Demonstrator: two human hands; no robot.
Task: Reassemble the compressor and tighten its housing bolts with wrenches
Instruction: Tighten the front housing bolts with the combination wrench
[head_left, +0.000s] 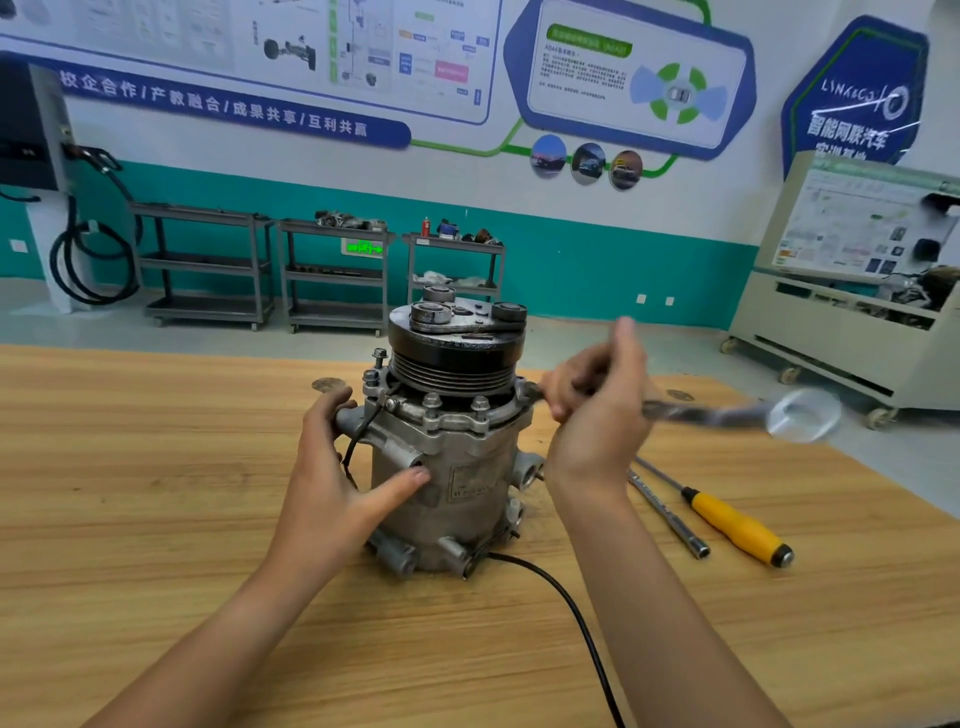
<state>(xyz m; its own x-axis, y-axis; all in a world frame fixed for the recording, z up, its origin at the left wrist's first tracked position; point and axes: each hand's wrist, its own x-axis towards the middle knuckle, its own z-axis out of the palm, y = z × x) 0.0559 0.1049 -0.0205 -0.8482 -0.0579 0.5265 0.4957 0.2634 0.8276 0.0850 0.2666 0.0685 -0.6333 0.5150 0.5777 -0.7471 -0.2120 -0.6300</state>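
Since the compressor (457, 467) stands upright on the wooden table (156, 467) with its grooved pulley (457, 348) on top, the work appears to be at the flange bolts (480, 408) just under that pulley. The left hand (343, 467) braces the housing from 9 o'clock, its fingers spread, thumb lying flat across the front face. The right hand (597, 415), at 3 o'clock, has its fingers curled round the shank of a wrench (727, 415) whose near end meets the flange edge. The tool is smeared with motion, so whether it sits squarely on a bolt head cannot be told.

The likely trouble is the wrench slipping off a head and rounding it, or the knuckles striking the flange. A hard pull could also twist or tip the tall body if the bracing hand gives. Tightening one bolt fully before the others might seat the cover unevenly. The black cable (571, 608) trailing toward 6 o'clock could snag a forearm.

A yellow-handled screwdriver (737, 525) and a socket bar (670, 512) lie at 4 o'clock.

A blue wall banner (218, 106) reads 校企合作/产教融合/成果共享/互利共赢. A sign (852, 93) at 1 o'clock shows LYNK&CO. The plate (475, 486) on the housing is too faint to read.
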